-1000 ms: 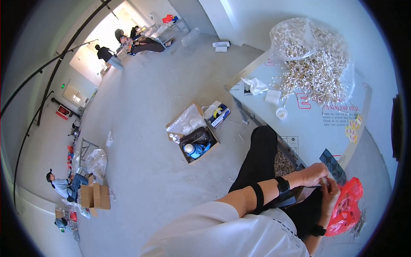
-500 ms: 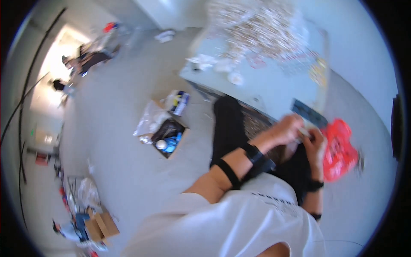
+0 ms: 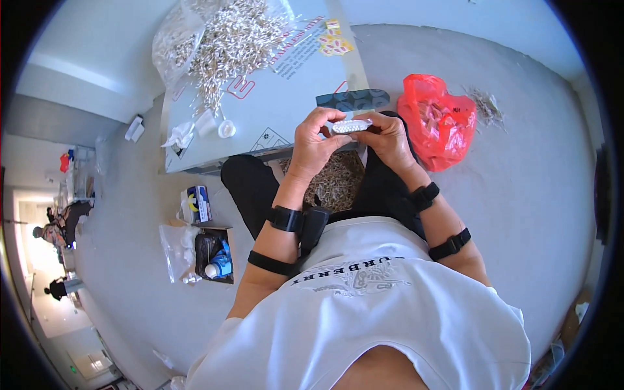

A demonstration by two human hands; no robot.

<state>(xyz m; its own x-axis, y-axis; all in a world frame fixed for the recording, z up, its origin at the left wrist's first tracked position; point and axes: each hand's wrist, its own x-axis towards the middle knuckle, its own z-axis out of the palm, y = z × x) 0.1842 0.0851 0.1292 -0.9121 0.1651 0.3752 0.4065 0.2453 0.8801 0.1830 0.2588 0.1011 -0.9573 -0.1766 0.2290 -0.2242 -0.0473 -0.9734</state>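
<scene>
My left hand [image 3: 314,144] and my right hand [image 3: 392,141] meet over the near edge of the table. Between their fingertips they grip a small flat pack of cotton swabs [image 3: 351,126], its packed white tips facing up toward me. Its lower part is hidden by my fingers. Just beyond the pack, a dark teal patterned strip [image 3: 354,99] lies at the table's right corner. A large heap of loose cotton swabs [image 3: 244,40] spills from a clear plastic bag [image 3: 170,45] on the table [image 3: 286,101]. Below my hands, more swabs or sticks [image 3: 335,181] fill a container between my knees.
A red plastic bag [image 3: 437,123] stands to the right, beside a scattered pile of sticks [image 3: 486,107]. White tub [image 3: 226,129], crumpled tissue [image 3: 179,134] and yellow cards [image 3: 335,43] lie on the table. An open carton [image 3: 225,240] sits on the floor at left; people [image 3: 60,224] are far left.
My view has swung right, shifting the table and hands leftward in the picture. Both hands still grip the pack together; its swab tips now show clearly.
</scene>
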